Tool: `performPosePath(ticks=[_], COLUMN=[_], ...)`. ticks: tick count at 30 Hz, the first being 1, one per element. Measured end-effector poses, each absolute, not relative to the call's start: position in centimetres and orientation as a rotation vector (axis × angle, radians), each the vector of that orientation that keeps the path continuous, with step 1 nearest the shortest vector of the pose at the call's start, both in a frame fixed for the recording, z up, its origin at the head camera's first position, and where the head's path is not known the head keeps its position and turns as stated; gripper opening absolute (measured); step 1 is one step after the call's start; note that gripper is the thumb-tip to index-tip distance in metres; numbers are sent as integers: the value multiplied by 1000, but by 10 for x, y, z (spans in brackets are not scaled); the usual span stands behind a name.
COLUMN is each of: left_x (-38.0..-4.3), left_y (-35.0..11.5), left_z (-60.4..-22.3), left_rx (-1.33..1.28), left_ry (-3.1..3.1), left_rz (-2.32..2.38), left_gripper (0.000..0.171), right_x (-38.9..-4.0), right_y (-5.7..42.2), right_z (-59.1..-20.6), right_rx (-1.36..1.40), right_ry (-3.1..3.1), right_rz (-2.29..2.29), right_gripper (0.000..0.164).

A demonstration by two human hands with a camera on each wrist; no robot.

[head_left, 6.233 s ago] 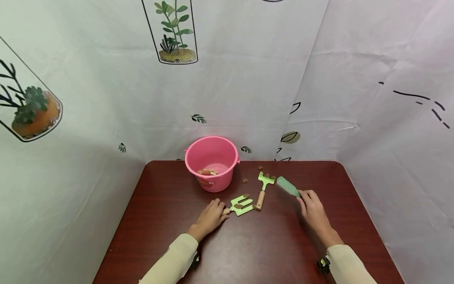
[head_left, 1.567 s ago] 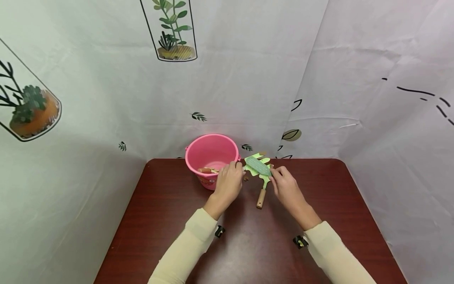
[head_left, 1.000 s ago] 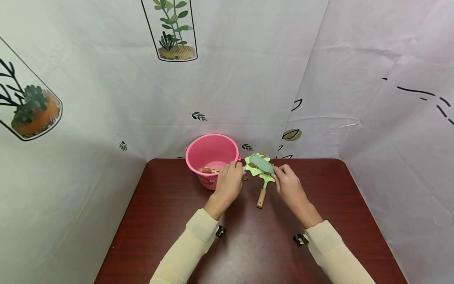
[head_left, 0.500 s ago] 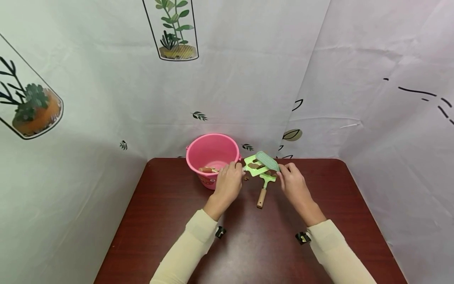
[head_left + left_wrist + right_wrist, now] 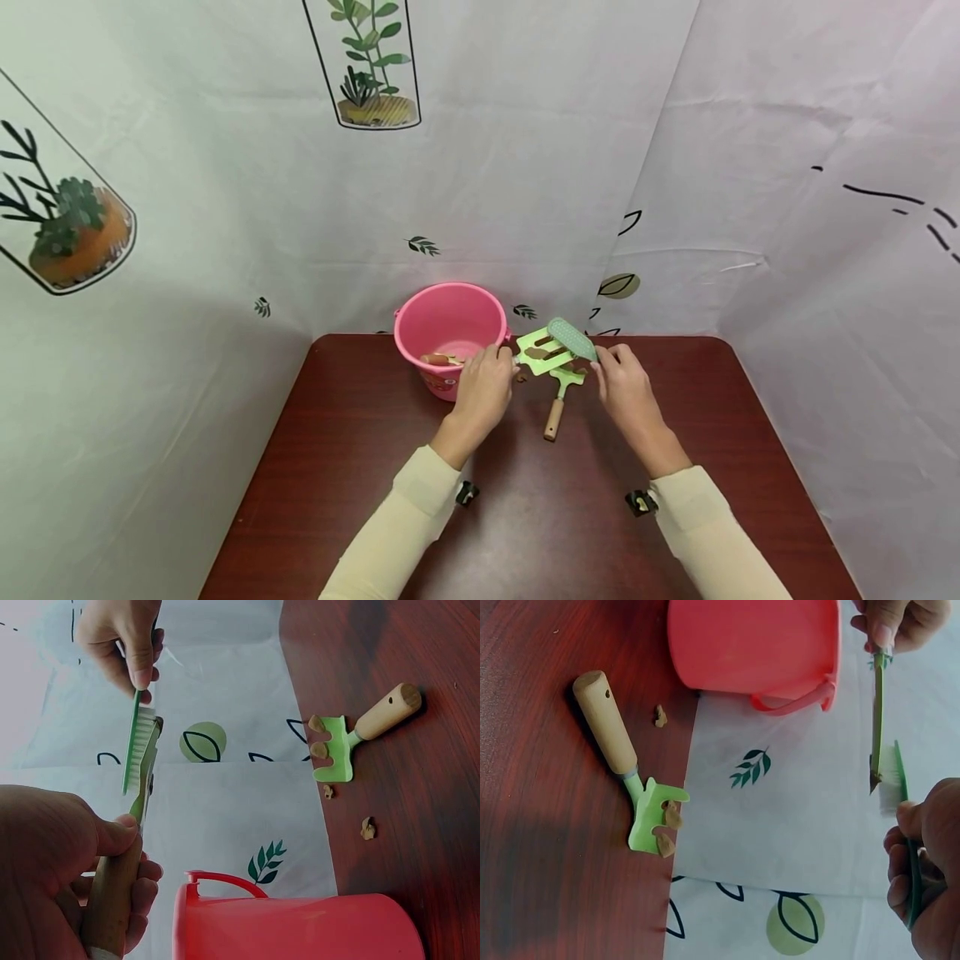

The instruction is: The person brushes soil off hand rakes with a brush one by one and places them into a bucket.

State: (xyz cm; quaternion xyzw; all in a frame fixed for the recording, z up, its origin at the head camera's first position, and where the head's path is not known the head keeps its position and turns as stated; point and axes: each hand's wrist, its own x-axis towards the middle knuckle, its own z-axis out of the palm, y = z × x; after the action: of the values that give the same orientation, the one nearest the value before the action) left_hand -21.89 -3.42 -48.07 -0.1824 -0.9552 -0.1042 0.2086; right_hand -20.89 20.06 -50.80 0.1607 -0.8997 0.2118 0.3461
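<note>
My left hand grips the wooden handle of a light green garden fork, held above the table beside the bucket. Brown clumps cling to its tines. In the left wrist view the fork's handle lies between thumb and curled fingers. A green brush with white bristles is pinched in my right hand. The brush's bristles face the fork at its tine end, touching or nearly so. Below lies a small hand rake with a wooden handle, brown clumps on its green head.
A pink bucket stands at the back of the table, left of the fork. Inside it lies a tool with a brown handle. Small brown clumps are scattered on the tabletop. Patterned white cloth hangs behind.
Since the earliest frame, my left hand has lifted the fork off the table and my right hand has brought the brush onto it. Lately the brush has slid right, toward the tine tips.
</note>
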Motion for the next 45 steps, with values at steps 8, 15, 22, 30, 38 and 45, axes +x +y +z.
performPosePath(ticks=[8,15,22,30,38,45], left_x=[-219,-218,-218,-220,-221,-223], left_y=[-35,-36,-39,-44,-44,-42], left_z=[-483,-484,-484,-483,-483,-485], left_rx=[-520,-530,-541,-536,-530,-535], left_ry=[-2639,-2603,-2596,-2629,-2661,-2651], left_rz=[-298,-294,-312,-330,-341,-362], left_gripper=[19,19,19,22,24,24], right_x=[-211,-212,-216,-216,-209,-199], right_y=[207,213,221,231,220,199], right_z=[-508,-510,-511,-510,-508,-503], right_rx=[379,364,334,295,394,489], right_ry=[-2337,-2353,-2360,-2394,-2373,-2384], right_rz=[568,567,569,607,669,691], right_gripper=[22,22,20,21,24,24])
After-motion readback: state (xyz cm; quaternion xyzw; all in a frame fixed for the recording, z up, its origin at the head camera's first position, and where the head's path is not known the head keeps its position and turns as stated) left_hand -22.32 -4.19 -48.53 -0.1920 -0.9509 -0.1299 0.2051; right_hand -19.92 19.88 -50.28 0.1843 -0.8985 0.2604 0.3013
